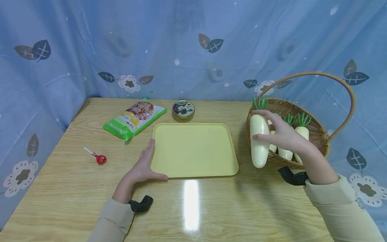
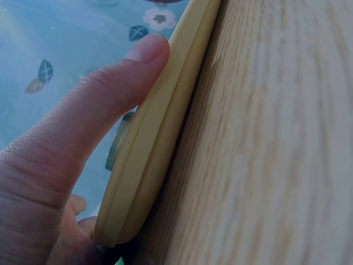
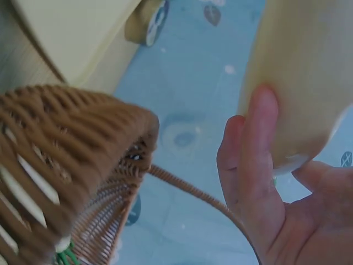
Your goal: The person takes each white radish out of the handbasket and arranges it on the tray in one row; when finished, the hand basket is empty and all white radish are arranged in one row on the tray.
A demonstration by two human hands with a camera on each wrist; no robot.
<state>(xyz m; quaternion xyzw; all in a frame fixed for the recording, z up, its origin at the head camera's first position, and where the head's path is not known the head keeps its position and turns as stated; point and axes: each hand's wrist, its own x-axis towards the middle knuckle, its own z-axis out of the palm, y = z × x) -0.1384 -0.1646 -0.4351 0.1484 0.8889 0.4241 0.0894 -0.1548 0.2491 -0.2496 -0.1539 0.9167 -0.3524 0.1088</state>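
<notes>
In the head view my right hand (image 1: 282, 132) grips a white radish (image 1: 259, 144) with a green leafy top, its root end hanging down at the basket's left side. The right wrist view shows fingers and thumb around the pale radish (image 3: 303, 83). The wicker basket (image 1: 325, 143) holds several more white radishes, partly hidden by my right hand. At the yellow tray (image 1: 193, 149), my left hand (image 1: 145, 168) spans the near left corner with straight fingers. In the left wrist view the thumb rests on the rim of the tray (image 2: 146, 149).
A green-edged food packet (image 1: 136, 117) lies behind the tray to the left, and a round tin (image 1: 183, 111) stands behind it. A red lollipop (image 1: 100, 159) lies on the wooden table (image 1: 75, 195). The basket's tall handle (image 1: 352, 104) arches up on the right, before a blue patterned curtain (image 1: 169, 40).
</notes>
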